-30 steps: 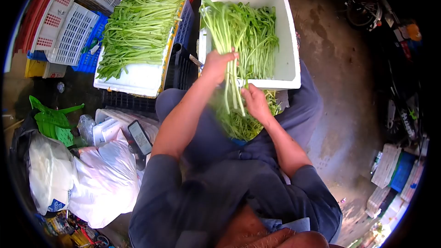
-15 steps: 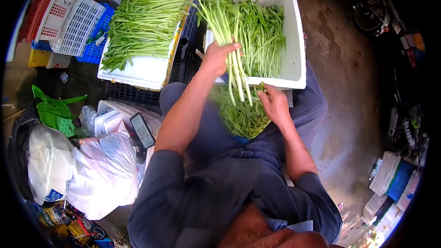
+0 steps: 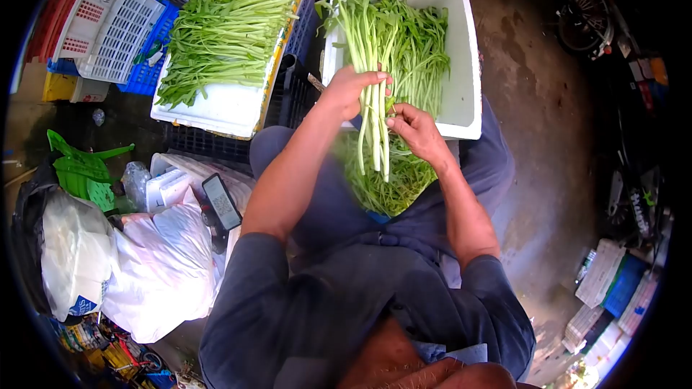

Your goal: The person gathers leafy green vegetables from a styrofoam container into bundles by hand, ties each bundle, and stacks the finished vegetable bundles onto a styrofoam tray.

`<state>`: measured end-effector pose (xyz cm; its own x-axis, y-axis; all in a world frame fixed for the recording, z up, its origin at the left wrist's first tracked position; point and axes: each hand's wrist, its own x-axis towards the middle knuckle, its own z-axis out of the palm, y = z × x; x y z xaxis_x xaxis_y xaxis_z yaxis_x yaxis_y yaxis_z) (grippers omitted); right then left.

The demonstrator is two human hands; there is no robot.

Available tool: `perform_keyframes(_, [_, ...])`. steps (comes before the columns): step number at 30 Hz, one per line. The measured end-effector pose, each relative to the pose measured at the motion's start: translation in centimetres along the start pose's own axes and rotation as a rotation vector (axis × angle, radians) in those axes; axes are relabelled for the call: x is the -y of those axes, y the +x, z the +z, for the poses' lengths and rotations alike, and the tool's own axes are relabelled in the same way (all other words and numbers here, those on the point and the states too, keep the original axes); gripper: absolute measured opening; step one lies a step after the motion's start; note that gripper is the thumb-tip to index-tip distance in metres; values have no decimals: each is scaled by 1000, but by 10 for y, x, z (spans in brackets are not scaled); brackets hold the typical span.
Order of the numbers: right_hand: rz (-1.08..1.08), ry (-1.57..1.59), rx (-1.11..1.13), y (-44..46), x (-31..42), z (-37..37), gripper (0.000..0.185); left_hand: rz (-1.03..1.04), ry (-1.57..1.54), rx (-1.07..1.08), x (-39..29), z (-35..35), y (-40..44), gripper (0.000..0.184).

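My left hand [image 3: 353, 91] is wrapped round a bunch of long green stems [image 3: 373, 122], whose leafy ends reach over a white foam box [image 3: 461, 72]. More leafy greens [image 3: 422, 57] lie inside that box. Close to the right side of the bunch, my right hand [image 3: 418, 131] has its thumb and fingers pinched on a small green piece. Below both hands, between my legs, is a heap of loose greens [image 3: 393, 187]. A white foam lid [image 3: 223, 112] at the left carries a layer of greens [image 3: 231, 36].
Stacked plastic crates [image 3: 122, 32] stand at the upper left. A phone [image 3: 221, 202], a white bag [image 3: 166, 266] and a green plastic object [image 3: 83, 176] are at the left. Boxes [image 3: 602, 274] lie at the lower right, with a wheel [image 3: 585, 18] at the upper right.
My right hand has moved up and left, from below the box edge to beside the stems. The bunch in my left hand now hangs more upright.
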<state>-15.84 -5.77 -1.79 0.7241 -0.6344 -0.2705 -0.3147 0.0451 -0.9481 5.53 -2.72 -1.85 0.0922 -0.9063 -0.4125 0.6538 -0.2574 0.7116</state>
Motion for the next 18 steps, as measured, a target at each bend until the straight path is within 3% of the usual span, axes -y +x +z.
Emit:
perform_keyframes(9, [-270,-326,-4,-30,-13,17,18,83,-66,-89,-3,1,-1,22])
perform_keyframes(13, [8,1,-177,-24,-11,7,20,73,-52,-75,-4,3,-4,24])
perform_keyframes(18, [-31,270,-284,8,21,13,20,73,15,-14,5,6,-4,27])
